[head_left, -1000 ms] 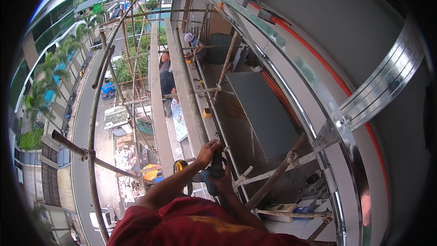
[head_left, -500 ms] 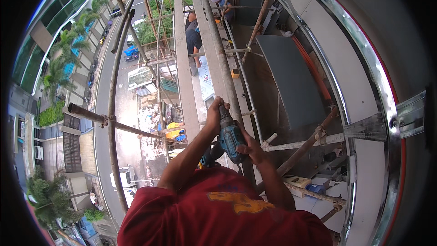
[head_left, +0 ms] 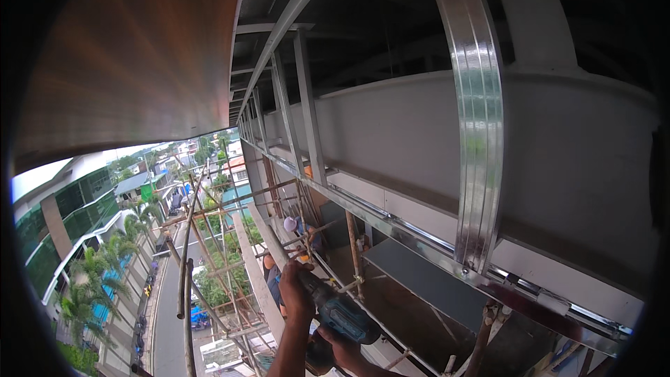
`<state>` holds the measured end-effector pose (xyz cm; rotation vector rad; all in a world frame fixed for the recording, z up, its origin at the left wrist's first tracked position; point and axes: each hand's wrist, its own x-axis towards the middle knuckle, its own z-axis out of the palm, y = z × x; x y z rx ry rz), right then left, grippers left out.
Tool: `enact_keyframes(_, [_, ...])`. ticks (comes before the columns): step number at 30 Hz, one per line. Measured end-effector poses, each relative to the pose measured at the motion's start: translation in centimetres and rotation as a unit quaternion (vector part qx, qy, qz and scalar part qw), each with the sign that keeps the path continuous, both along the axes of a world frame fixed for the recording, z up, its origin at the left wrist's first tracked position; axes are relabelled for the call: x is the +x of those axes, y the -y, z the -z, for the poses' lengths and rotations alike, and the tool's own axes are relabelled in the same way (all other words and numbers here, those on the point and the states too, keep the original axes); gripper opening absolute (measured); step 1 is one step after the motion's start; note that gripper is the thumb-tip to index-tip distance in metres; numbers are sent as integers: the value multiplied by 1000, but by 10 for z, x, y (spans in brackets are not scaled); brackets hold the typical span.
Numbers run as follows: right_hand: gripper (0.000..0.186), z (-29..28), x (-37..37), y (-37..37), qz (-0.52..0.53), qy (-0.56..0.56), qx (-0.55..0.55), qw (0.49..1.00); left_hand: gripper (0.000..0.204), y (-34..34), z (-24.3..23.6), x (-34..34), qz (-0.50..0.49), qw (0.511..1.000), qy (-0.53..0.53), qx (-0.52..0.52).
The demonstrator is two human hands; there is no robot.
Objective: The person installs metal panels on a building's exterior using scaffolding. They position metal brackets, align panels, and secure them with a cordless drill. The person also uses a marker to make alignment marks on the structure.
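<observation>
A teal-and-black cordless drill (head_left: 345, 318) is held out before me, its black chuck end pointing up and to the left. My right hand (head_left: 340, 349) is closed around it from below. At the chuck end, the fingers of my left hand (head_left: 299, 290) are curled together; whatever they pinch there is too small or hidden to make out. To the right of the drill, a shiny metal channel (head_left: 478, 132) comes down to a long horizontal metal track (head_left: 412, 234).
Bamboo and pipe scaffolding with narrow planks (head_left: 257, 258) stands below, high above a road (head_left: 169, 314). A co-worker in a light cap (head_left: 290, 224) and another person are on it. A wood-toned panel (head_left: 132, 49) hangs overhead left. A dark grey board (head_left: 426, 276) lies lower right.
My view has swung up from the scaffold and street to the metal framing and overhead panel. Both hands stay at the drill, which now sits lower in the picture.
</observation>
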<state>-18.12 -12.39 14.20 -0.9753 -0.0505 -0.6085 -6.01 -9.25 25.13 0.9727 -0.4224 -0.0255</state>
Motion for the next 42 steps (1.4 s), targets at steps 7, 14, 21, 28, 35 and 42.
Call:
enact_keyframes(7, [16,-194,23,30,279,214,-260,899,37,24,-254,-58,-2,943,310,122])
enact_keyframes(14, [13,-341,20,40,287,378,-166,864,44,9,-398,-126,-163,759,585,236])
enact_keyframes(21, [24,-427,17,69,336,519,-150,771,26,-5,-491,-202,-475,441,742,173])
enact_keyframes(28, [26,-458,29,70,316,527,-138,777,35,-6,-575,-220,-644,-10,660,388])
enact_keyframes(35, [30,-471,28,81,295,511,-133,797,56,10,-585,-231,-565,223,644,465])
enact_keyframes(42, [31,-475,34,87,296,539,-140,776,60,24,-612,-202,-607,176,644,432])
